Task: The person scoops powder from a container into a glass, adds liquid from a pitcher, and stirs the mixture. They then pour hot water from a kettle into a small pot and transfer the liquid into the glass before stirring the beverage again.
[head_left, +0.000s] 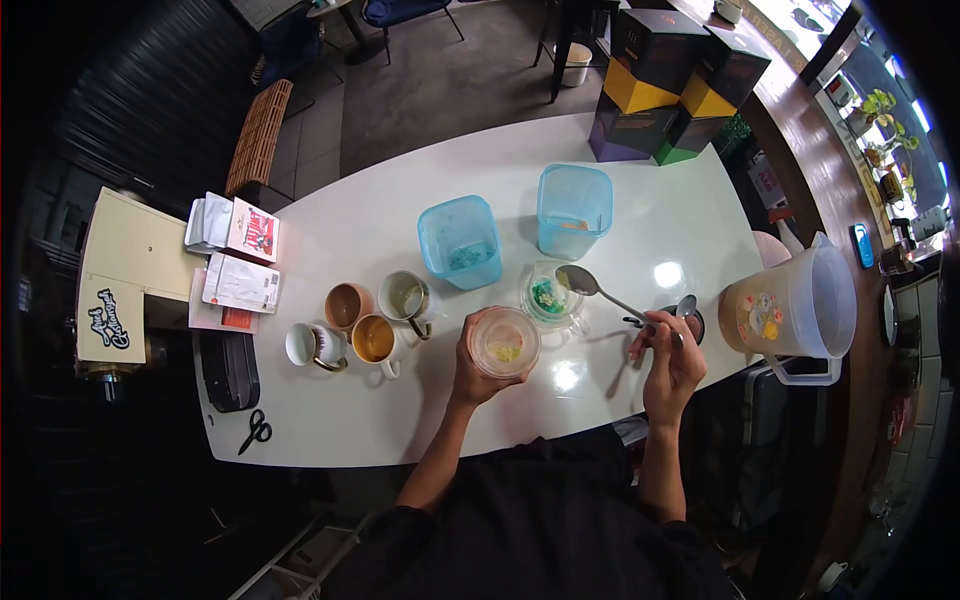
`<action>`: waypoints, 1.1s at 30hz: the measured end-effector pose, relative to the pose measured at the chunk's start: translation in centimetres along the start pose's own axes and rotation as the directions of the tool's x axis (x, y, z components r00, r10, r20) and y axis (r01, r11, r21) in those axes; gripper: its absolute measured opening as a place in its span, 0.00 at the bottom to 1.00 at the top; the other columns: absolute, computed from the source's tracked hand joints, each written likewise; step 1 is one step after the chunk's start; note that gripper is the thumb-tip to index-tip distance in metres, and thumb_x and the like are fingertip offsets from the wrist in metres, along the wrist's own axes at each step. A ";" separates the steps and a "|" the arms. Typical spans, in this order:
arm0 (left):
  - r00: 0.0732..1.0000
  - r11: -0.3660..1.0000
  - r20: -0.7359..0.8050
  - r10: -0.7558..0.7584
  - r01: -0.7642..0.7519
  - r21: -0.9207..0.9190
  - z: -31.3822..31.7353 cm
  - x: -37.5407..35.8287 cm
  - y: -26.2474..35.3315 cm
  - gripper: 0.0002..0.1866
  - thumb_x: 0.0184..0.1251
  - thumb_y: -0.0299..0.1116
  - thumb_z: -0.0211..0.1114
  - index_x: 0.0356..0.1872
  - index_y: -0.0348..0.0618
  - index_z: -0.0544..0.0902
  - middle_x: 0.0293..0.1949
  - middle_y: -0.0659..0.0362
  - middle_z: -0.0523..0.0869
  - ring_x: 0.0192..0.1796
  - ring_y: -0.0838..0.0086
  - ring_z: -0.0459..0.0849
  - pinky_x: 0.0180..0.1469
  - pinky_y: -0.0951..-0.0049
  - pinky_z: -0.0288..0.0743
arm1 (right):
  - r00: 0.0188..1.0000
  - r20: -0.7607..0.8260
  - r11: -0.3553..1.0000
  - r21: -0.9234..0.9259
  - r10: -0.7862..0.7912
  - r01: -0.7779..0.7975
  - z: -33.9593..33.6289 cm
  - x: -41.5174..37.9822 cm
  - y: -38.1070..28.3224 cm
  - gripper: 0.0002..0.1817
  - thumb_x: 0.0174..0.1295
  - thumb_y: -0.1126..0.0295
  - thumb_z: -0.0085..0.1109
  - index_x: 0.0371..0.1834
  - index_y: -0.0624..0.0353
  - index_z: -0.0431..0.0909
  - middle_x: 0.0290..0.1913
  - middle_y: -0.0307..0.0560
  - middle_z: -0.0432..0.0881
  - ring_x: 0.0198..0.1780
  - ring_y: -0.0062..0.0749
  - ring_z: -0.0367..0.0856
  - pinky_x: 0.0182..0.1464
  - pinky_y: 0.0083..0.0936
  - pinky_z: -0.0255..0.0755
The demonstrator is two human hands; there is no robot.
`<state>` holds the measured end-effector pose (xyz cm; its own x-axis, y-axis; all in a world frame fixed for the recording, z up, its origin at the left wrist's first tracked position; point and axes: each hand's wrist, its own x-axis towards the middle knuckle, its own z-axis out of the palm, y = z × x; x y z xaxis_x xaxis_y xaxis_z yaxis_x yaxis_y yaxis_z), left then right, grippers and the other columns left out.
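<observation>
My left hand [468, 372] is wrapped round a round see-through tub [506, 340] with some yellow bits at its bottom. In my right hand [672, 372] is the handle of a long metal spoon [612, 300]. The spoon's bowl is over the rim of a clear glass cup [545, 312] that holds green and pale pieces. Whether the bowl carries anything is hard to make out. Behind the cup stand two blue plastic containers: one [440, 232] with blue-green pieces inside, the other [574, 195] with a little orange content.
Several mugs [374, 338] cluster left of the tub. Scissors [256, 431], a black case [228, 372] and coffee bags [242, 283] lie further left. A large pitcher [800, 300] with colourful pieces stands right, near a small dark round container [692, 322]. Stacked boxes [655, 90] rise at the back.
</observation>
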<state>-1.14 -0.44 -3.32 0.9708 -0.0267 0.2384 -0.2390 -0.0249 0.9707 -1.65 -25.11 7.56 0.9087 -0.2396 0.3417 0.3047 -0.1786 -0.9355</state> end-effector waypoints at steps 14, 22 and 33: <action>1.000 0.999 -0.007 0.003 -0.003 0.044 0.1 0.0 0.2 0.47 0.35 0.30 0.88 0.62 0.39 0.70 0.55 0.55 0.79 0.57 0.70 0.81 0.62 0.66 0.76 | 0.988 0.094 0.987 -0.092 -0.120 0.129 0.2 -0.1 -0.3 0.09 0.70 0.82 0.52 0.45 0.73 0.82 0.31 0.48 0.80 0.28 0.27 0.82 0.32 0.21 0.74; 1.000 1.000 -0.018 -0.008 0.008 0.012 0.2 0.0 0.5 0.46 0.37 0.30 0.87 0.61 0.39 0.70 0.55 0.55 0.79 0.57 0.70 0.81 0.62 0.66 0.76 | 0.995 -0.102 0.996 0.086 -0.009 0.017 -0.1 -0.4 0.0 0.11 0.76 0.75 0.50 0.47 0.73 0.80 0.29 0.46 0.80 0.27 0.24 0.80 0.30 0.21 0.71; 1.000 0.997 -0.006 0.004 -0.003 0.075 0.4 0.3 1.5 0.46 0.37 0.31 0.89 0.60 0.38 0.70 0.56 0.54 0.80 0.57 0.69 0.82 0.61 0.65 0.79 | 0.948 -0.185 0.819 0.562 0.259 -0.115 -3.3 0.2 0.1 0.14 0.78 0.65 0.49 0.46 0.68 0.77 0.28 0.46 0.79 0.22 0.23 0.77 0.23 0.17 0.71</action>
<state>-1.20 -0.91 -1.84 0.9700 -0.0208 0.2424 -0.2433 -0.0999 0.9648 -2.40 -28.35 7.88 0.8878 -0.4497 0.0977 0.3056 0.4175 -0.8558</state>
